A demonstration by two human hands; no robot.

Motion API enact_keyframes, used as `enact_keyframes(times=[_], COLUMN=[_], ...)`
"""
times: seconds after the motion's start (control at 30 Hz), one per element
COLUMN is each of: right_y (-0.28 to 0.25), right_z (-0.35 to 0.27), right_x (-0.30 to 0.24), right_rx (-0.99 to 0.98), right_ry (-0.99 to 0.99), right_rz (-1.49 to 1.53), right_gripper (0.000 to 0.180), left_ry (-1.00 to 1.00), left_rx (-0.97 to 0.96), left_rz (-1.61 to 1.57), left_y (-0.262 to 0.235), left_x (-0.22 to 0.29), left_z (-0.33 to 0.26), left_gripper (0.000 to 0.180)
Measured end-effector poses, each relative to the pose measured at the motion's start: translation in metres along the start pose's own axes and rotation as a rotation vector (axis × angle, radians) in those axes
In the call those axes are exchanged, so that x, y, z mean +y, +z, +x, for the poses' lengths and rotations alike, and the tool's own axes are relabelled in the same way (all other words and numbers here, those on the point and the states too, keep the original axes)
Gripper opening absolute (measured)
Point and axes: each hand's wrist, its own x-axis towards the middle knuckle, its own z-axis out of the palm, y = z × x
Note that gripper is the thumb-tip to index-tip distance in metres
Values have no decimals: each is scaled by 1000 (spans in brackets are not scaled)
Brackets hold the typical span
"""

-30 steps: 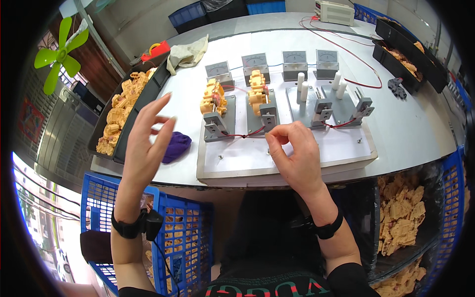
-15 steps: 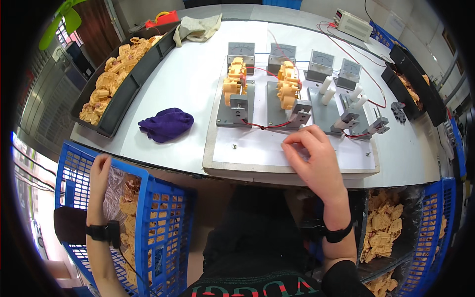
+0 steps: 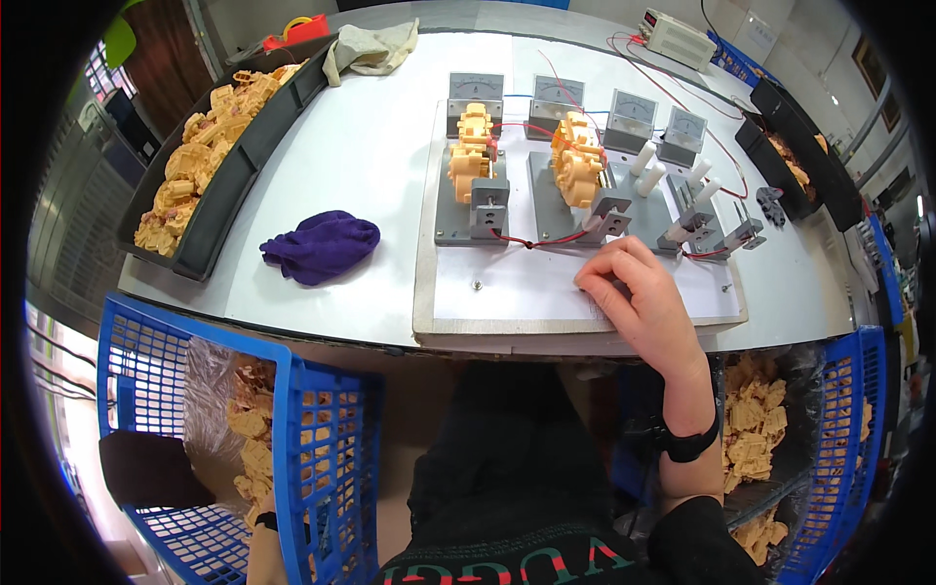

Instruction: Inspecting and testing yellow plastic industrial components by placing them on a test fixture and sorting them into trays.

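Observation:
My right hand (image 3: 640,300) rests at the front of a white board (image 3: 536,304), fingers curled in toward the thumb; nothing shows between them. Just beyond it stand grey test fixtures, each with a panel meter. Two of them carry a yellow plastic gear assembly: one on the left fixture (image 3: 472,156), another on the second fixture (image 3: 577,161). The fixtures to the right bear white posts (image 3: 646,175) and no yellow part. My left hand (image 3: 261,505) is down inside the blue basket (image 3: 331,468) at left, by the yellow parts (image 3: 252,419); its fingers are hidden.
A long black bin (image 3: 229,185) of yellow assemblies stands at the table's left. A purple cloth (image 3: 322,246) lies beside the board. Another basket (image 3: 848,429) of yellow parts is at lower right. A power supply (image 3: 680,41) sits at the back, with red wires trailing.
My left hand has gone down from above the basket's far rim into the basket. My right hand remains at the board's front edge, fingers still curled. The view has shifted slightly.

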Motion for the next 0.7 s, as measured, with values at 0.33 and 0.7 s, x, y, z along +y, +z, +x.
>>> enact_keyframes(times=[0.33, 0.7], right_y=[-8, -30], right_z=[4, 67], right_x=[3, -34], right_rx=[36, 113], right_ry=[80, 107], right_rz=[153, 73], right_gripper=[13, 51], left_ry=[-48, -16], left_rx=[-124, -138], left_rz=[33, 76], left_y=[21, 12], left_x=[-4, -80], left_z=[8, 29], left_gripper=[40, 41])
